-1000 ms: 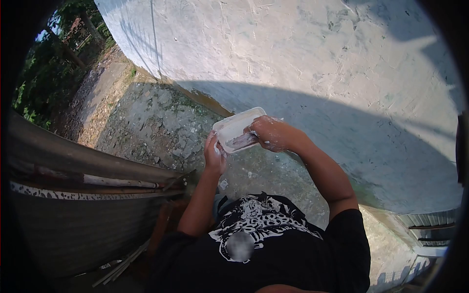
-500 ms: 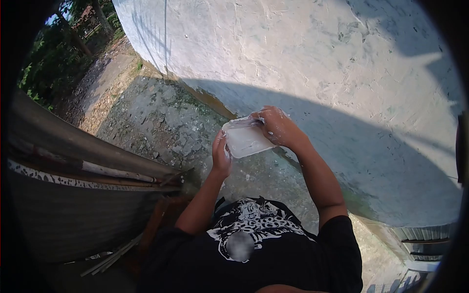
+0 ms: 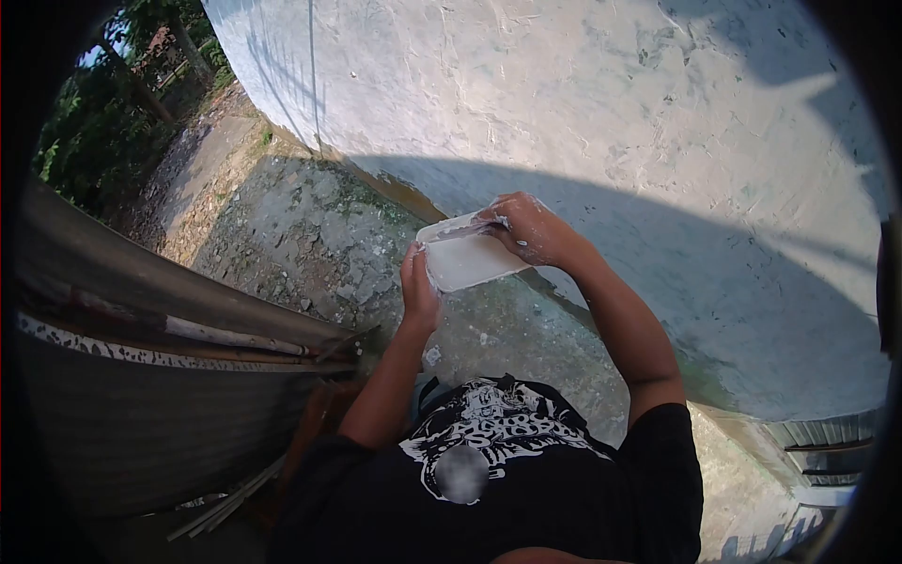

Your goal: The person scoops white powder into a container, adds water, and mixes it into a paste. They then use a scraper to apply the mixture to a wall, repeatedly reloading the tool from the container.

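Note:
My left hand [image 3: 419, 287] is closed on the left edge of a shallow white rectangular tub [image 3: 470, 261], held up in front of my chest. White paste coats the tub's inside and rim. At its far right corner, my right hand [image 3: 531, 230] is curled with fingertips reaching down over the inside. White smears cover those knuckles. Whatever the right fingers grip, if anything, is hidden beneath them. Beyond the hands rises a wall [image 3: 583, 103] with patchy white, rough-textured coating.
A rough concrete path [image 3: 301, 235] with white splatters and rubble runs along the wall's foot. Close on the left is a dark corrugated panel [image 3: 141, 423] with poles [image 3: 235, 334] along it. Trees [image 3: 103, 122] stand at upper left, and a slatted window [image 3: 832, 451] at lower right.
The tub and both hands have shifted slightly up and to the left. More of the tub's far rim shows beside my right fingers. The left hand keeps its hold.

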`<action>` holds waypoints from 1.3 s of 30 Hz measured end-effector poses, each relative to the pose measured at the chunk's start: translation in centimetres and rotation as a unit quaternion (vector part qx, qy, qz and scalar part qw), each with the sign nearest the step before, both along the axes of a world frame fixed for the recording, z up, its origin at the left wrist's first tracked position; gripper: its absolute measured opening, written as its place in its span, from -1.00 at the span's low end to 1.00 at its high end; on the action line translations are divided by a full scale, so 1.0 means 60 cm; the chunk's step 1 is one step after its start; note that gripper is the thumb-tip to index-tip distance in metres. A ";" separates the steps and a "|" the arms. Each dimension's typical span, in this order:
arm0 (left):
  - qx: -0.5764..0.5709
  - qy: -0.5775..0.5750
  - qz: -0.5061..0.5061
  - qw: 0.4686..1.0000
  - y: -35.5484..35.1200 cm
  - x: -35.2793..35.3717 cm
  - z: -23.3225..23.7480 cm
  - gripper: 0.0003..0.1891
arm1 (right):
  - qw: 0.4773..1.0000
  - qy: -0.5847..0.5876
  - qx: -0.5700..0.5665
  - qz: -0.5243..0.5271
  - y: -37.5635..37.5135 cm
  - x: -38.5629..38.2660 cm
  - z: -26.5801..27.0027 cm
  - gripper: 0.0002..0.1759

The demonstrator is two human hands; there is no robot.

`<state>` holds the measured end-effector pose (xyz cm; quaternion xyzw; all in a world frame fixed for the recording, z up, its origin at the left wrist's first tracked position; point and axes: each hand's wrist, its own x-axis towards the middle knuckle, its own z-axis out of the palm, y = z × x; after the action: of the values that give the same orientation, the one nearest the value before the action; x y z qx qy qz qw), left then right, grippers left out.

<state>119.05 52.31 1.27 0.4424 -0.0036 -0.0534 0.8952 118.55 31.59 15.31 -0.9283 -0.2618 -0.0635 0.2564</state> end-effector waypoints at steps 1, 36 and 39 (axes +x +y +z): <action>0.003 0.006 -0.011 1.000 -0.001 -0.001 0.007 -0.53 | 1.000 -0.001 0.002 -0.005 0.002 0.003 0.005 -0.71; 0.037 0.001 0.068 0.997 -0.035 0.027 0.026 -0.55 | 0.983 0.098 0.036 -0.153 -0.063 0.006 0.019 -0.64; 0.036 -0.006 0.058 0.998 -0.029 0.032 0.022 -0.50 | 0.952 0.203 0.109 -0.204 -0.070 0.003 0.026 -0.59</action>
<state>120.97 50.56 2.59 0.4742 0.0188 0.0007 0.8802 118.72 27.39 16.84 -0.9215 -0.0013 0.0470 0.3855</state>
